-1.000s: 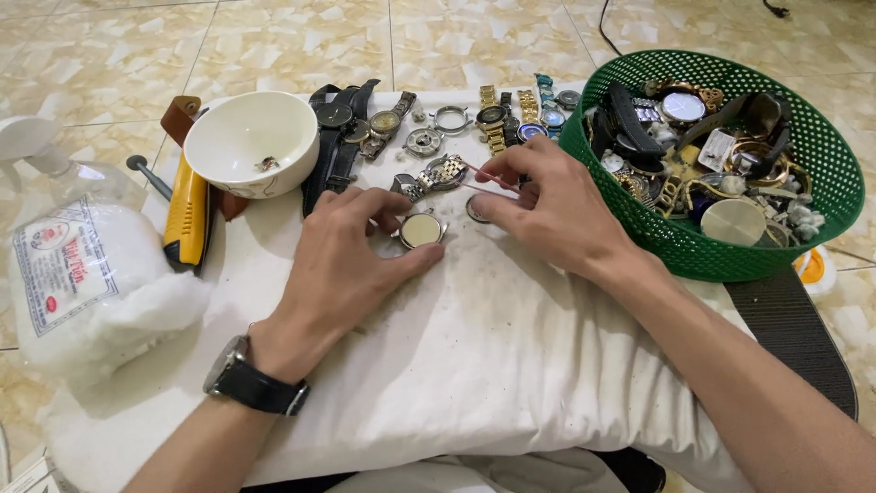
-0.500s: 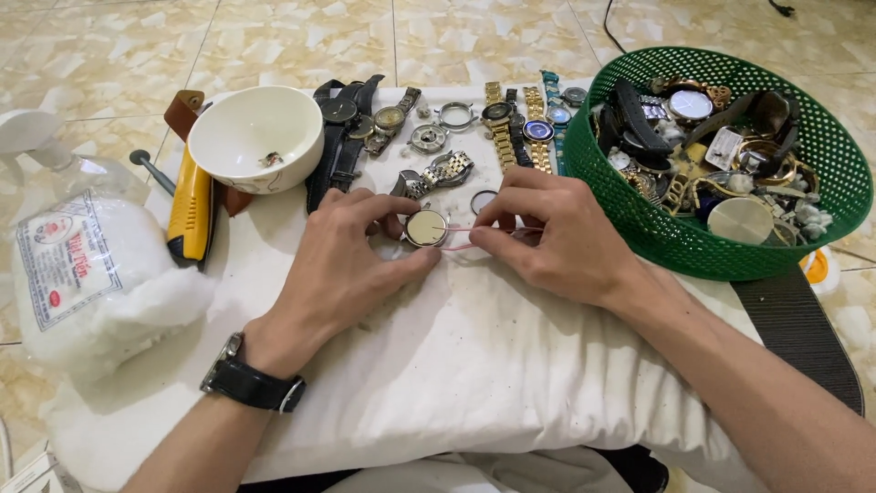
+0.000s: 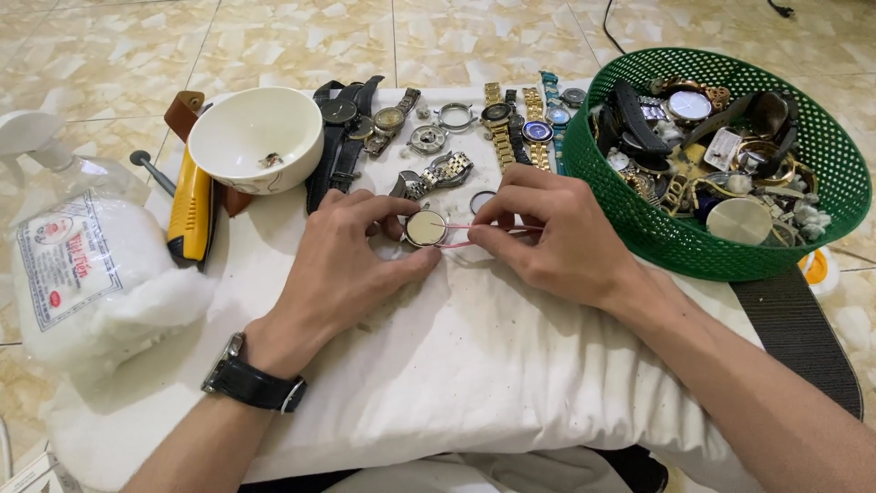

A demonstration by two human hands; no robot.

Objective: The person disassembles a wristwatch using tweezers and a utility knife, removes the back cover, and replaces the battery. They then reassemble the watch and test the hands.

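My left hand pinches a small round watch case with a pale face against the white cloth. My right hand holds pink tweezers, their tips at the right edge of the case. A silver bracelet watch lies just beyond my fingers. A thin ring part sits by my right fingertips. A black wristwatch is on my left wrist.
A white bowl stands far left, a yellow knife beside it. Several watches and cases line the far edge. A green basket of watch parts sits right. A bag of cotton wool lies left.
My right hand came down from the far side with the tweezers to the watch case. My left hand kept holding the case; the view moved closer.
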